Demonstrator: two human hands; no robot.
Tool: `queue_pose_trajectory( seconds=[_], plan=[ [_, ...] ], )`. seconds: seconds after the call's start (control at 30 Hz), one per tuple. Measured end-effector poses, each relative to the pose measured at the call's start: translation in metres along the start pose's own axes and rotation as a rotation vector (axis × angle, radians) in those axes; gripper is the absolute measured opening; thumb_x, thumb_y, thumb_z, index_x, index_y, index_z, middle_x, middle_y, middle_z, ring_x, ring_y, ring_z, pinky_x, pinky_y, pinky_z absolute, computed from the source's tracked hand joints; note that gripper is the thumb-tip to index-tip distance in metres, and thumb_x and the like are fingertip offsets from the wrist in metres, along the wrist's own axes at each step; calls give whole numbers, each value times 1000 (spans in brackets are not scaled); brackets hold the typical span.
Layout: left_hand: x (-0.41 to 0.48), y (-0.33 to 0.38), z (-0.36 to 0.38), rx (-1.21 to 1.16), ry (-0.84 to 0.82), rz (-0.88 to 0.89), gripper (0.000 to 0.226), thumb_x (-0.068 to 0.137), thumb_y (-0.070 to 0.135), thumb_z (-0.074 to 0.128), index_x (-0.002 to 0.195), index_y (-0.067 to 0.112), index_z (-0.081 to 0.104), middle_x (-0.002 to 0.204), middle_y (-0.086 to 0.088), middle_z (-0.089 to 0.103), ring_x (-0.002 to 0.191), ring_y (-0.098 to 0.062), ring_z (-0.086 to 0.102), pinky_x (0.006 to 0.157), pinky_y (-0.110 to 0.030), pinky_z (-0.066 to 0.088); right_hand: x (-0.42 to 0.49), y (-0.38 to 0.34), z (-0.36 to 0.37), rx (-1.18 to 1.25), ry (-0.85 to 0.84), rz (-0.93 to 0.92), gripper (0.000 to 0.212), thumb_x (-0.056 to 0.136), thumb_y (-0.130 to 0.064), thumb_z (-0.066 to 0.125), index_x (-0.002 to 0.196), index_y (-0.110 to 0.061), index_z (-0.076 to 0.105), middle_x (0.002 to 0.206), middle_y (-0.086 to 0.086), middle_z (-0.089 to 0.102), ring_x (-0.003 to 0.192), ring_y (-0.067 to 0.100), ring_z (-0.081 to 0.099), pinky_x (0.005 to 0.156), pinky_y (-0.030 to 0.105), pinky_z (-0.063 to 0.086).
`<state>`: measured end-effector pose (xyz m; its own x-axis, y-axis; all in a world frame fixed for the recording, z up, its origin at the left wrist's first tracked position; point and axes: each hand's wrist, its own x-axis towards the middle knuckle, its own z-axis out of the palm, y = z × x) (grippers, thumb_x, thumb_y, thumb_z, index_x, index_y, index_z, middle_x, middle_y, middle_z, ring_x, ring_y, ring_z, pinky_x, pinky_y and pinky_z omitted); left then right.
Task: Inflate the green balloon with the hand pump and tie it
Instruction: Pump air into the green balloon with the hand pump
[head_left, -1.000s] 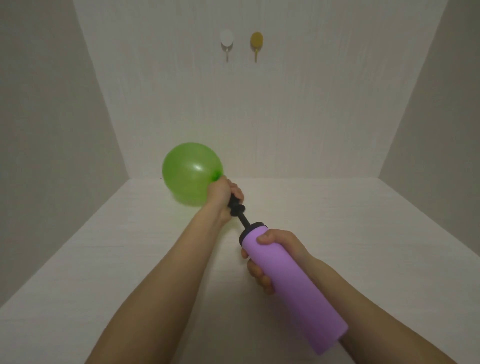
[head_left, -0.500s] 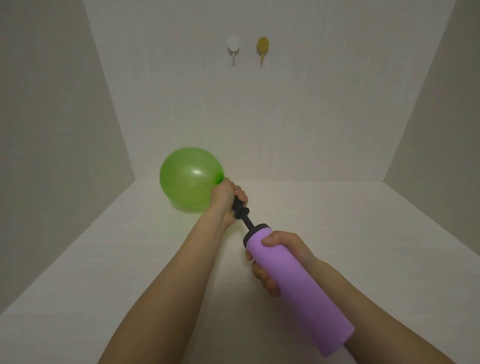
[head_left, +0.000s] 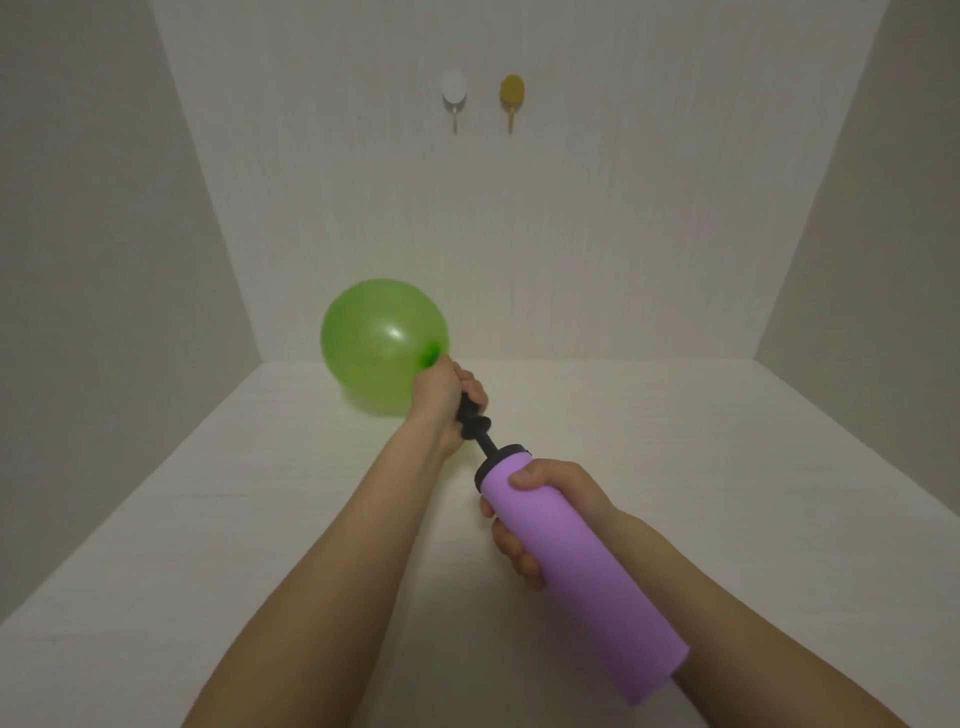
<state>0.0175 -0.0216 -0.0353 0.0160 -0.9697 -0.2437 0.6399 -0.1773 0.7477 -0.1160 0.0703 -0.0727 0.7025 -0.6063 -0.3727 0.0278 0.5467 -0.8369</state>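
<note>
A partly inflated green balloon (head_left: 376, 343) floats just above the white surface, left of centre. Its neck sits on the black nozzle (head_left: 475, 423) of a purple hand pump (head_left: 582, 566). My left hand (head_left: 444, 402) is closed around the balloon's neck and the nozzle, hiding where they join. My right hand (head_left: 540, 514) grips the purple barrel near its front end, thumb on top. The barrel is pushed close to the nozzle, with only a short black stem showing between them.
The white table surface (head_left: 675, 467) is boxed in by a back wall and two grey side walls. High on the back wall hang a white hook (head_left: 453, 98) and a yellow hook (head_left: 511, 96).
The balloon has grown a little between the frames. The pump barrel has stayed close to the nozzle, and both hands keep the same grip.
</note>
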Motion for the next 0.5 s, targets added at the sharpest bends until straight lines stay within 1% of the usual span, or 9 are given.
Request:
queue_pose_trajectory(
  seconds=[0.07,0.17,0.27,0.33,0.4,0.5],
  plan=[
    [-10,-17,7,23,-7,-8,38,100,19,27,62,18,29,35,9,27,25,-4,26,33,-7,23,2,-4,1,17,31,-14,58,36,-32,81,81,-5,56,52,11,58,38,23,55,42,19,45],
    [-15,-22,9,33,-16,-8,38,100,17,26,62,17,29,36,9,27,25,-4,25,33,-7,22,4,-5,2,28,78,-32,50,41,-29,74,80,-4,56,52,11,56,38,22,53,42,18,44],
    [-5,1,3,24,2,12,36,96,7,24,61,15,29,32,8,28,22,-5,27,31,-7,25,-1,-1,4,32,28,-20,60,33,-33,82,80,-5,57,54,10,57,39,21,54,43,19,45],
    [3,17,0,15,22,45,34,94,4,23,62,15,28,30,7,28,21,-5,27,30,-6,25,-5,2,3,11,-4,6,59,34,-36,82,80,-7,59,55,9,57,40,21,55,43,19,47],
    [5,21,-4,-9,35,50,34,94,6,23,62,15,29,31,8,29,22,-4,28,30,-7,25,-7,3,4,-10,0,25,54,39,-34,80,80,-7,60,55,8,58,41,20,56,44,20,48],
    [-1,1,-8,-35,21,10,35,98,14,27,63,16,30,36,8,30,24,-4,28,31,-8,25,-3,-1,7,-41,72,35,36,55,-30,67,79,-5,58,53,9,58,41,21,56,44,20,47]
  ],
)
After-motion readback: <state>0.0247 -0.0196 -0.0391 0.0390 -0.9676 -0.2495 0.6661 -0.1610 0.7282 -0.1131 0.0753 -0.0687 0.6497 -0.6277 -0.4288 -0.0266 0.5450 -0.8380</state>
